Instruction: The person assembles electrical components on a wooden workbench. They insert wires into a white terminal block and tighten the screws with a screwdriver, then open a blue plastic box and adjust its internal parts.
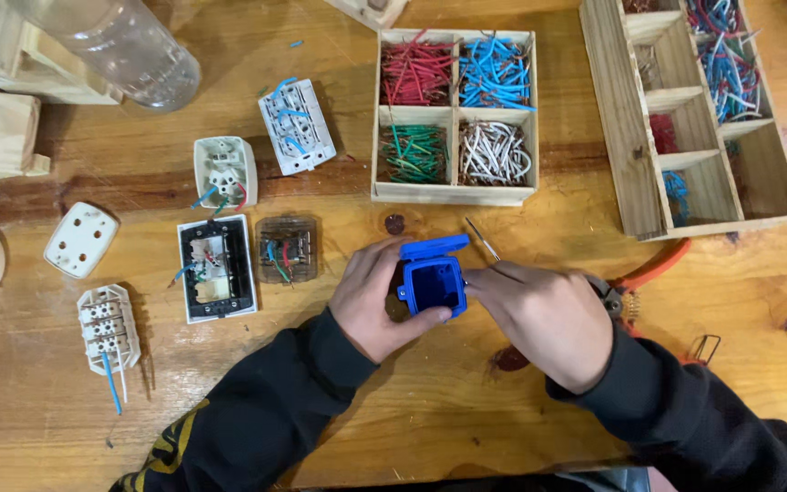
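The wooden worktop (466, 410) is carrying a four-compartment wooden tray (454, 193) of cut wires at the far middle and dismantled sockets at the left. Near the middle, the left hand (380, 296) is clamping a small blue hinged box (433, 284), lid open, while the right hand (544, 314) is pinching a thin screwdriver (482, 239) against its right edge. The tool could slip off — the box is being gripped only by fingertips — and jab the left hand's fingers.

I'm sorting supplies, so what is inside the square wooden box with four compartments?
The wooden box holds cut wires: red and blue in the far compartments, green and white nearer. Its bottom is covered.
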